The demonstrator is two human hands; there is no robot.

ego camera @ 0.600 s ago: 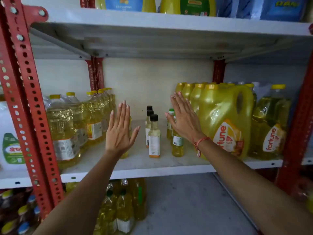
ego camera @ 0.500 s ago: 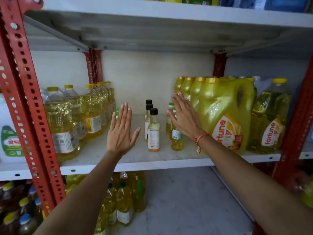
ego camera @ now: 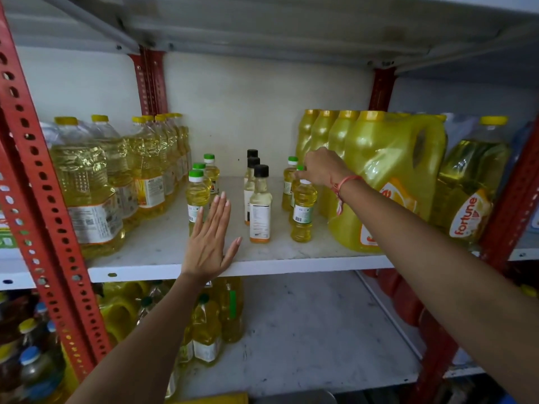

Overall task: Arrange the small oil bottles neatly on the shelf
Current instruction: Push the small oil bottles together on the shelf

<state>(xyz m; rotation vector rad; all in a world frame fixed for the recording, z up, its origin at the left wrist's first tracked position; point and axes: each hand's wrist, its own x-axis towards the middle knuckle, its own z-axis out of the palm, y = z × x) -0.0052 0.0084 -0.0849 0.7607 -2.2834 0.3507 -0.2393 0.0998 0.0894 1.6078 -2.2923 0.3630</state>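
Observation:
On the white shelf (ego camera: 291, 265) stand three short rows of small oil bottles. The left row has green caps, its front bottle (ego camera: 197, 196) just beyond my fingertips. The middle row has black caps, with a pale-oil bottle (ego camera: 260, 211) in front. In the right row, my right hand (ego camera: 322, 167) is curled over the green cap of the front small bottle (ego camera: 303, 212), which stands upright on the shelf. My left hand (ego camera: 208, 243) is flat and open, fingers together, hovering over the shelf's front edge and holding nothing.
Large clear oil bottles (ego camera: 87, 185) fill the shelf's left side. Yellow jugs (ego camera: 388, 176) and a Fortune bottle (ego camera: 472, 193) crowd the right, close to my right wrist. A red perforated upright (ego camera: 38, 199) stands at the left. More bottles (ego camera: 207, 330) sit on the lower shelf.
My right hand went from open and flat to curled over a cap in the right row. My left hand dropped lower, uncovering the left row of bottles.

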